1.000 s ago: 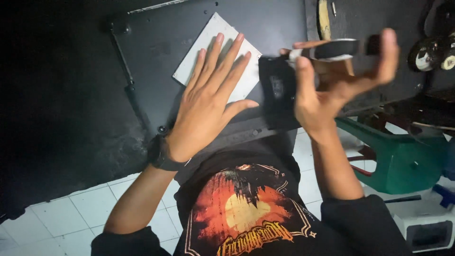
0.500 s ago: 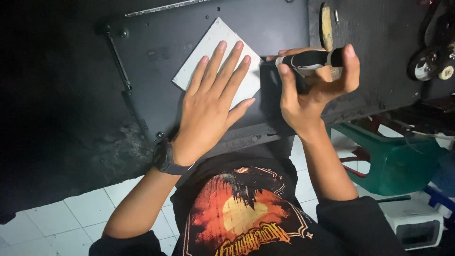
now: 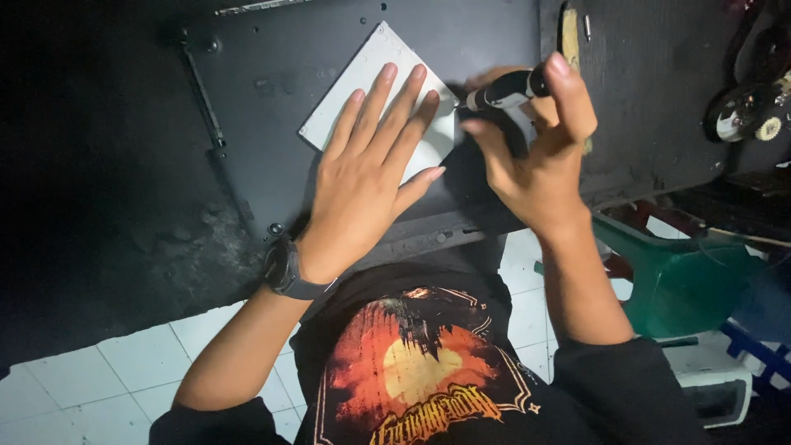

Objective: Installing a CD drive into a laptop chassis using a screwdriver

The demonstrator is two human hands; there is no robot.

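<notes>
My left hand (image 3: 375,173) lies flat, fingers spread, on a white rectangular plate (image 3: 362,78) that rests on a dark grey panel (image 3: 272,107). A black watch sits on that wrist. My right hand (image 3: 535,156) grips a black-and-white screwdriver (image 3: 498,92) held sideways, with its tip at the plate's right edge, close to my left fingertips. The lower part of the plate is hidden under my left hand.
The panel lies on a dark worktable (image 3: 651,99). A green plastic stool (image 3: 684,280) and a white box (image 3: 717,387) stand on the white tiled floor (image 3: 99,379) at the right. Small wheels (image 3: 741,115) sit at the table's far right.
My right hand has come down and left with the screwdriver, from raised beside the plate to the plate's right edge. My left hand has stayed flat on the plate.
</notes>
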